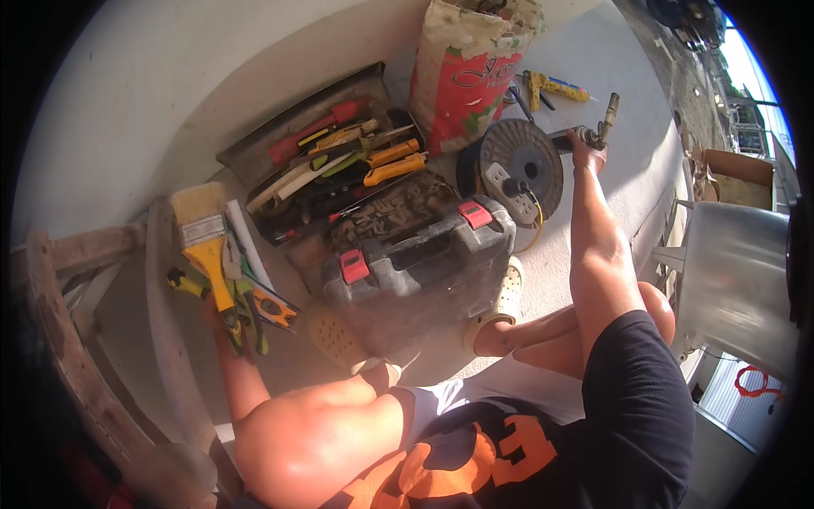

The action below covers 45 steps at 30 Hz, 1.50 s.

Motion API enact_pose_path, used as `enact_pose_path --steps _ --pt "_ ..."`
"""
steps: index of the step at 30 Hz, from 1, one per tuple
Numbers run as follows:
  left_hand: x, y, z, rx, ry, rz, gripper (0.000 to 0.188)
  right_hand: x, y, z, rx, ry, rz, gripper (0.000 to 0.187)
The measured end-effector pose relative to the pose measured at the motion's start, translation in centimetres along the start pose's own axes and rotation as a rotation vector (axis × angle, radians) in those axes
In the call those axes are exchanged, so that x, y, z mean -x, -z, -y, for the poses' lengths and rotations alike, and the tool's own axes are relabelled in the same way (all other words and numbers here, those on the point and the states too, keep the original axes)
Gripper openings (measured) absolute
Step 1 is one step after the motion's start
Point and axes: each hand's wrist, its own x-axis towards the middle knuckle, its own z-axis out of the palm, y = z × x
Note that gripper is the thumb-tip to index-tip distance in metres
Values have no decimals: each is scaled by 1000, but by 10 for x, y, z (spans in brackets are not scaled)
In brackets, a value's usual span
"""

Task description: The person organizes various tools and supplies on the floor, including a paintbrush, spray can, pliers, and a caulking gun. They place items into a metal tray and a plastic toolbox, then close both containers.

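Observation:
At the left, my left hand (227, 337) is closed round a bundle of tools and is partly hidden by them. A wide paintbrush (204, 246) with pale bristles and a yellow handle stands out of it, bristles up. Beside it are green-handled pliers (248, 310) and an orange-and-black tool (275, 308). My right arm stretches far forward, and my right hand (589, 157) grips a metal tool with a brass-coloured nozzle (609, 114), its exact kind unclear. Between my feet stands a black plastic case (415, 293) with red latches, its lid down.
Beyond the case lies an open toolbox (233, 153) full of hand tools. A cable reel (547, 161) with sockets, a red-and-white sack (458, 93) and a caulking gun (555, 87) stand farther off. A wooden frame (165, 297) is at left, a shiny metal drum (733, 280) at right.

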Motion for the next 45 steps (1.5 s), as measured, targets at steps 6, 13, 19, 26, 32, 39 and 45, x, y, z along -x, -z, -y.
enact_pose_path --steps 6,13,19,26,32,39,45 --pt "-24 -9 -11 150 -52 -134 16 -17 -2 -4 67 -89 -46 93" --pt "-65 -2 -32 858 514 -36 21 -59 2 -34 41 -130 -155 89" --pt "-104 7 8 578 381 -165 30 -109 -23 -51 169 -105 -243 90" --pt "-116 12 61 743 350 -508 43 -119 -37 -59 66 -167 -166 91" --pt "-100 30 131 883 55 -838 56 -107 -28 -58 75 -147 -136 106" --pt "-52 45 224 1109 -486 -899 72 7 29 98 -501 -78 -549 48" --pt "-24 44 264 1166 -572 -593 77 269 104 277 -1133 514 991 38"
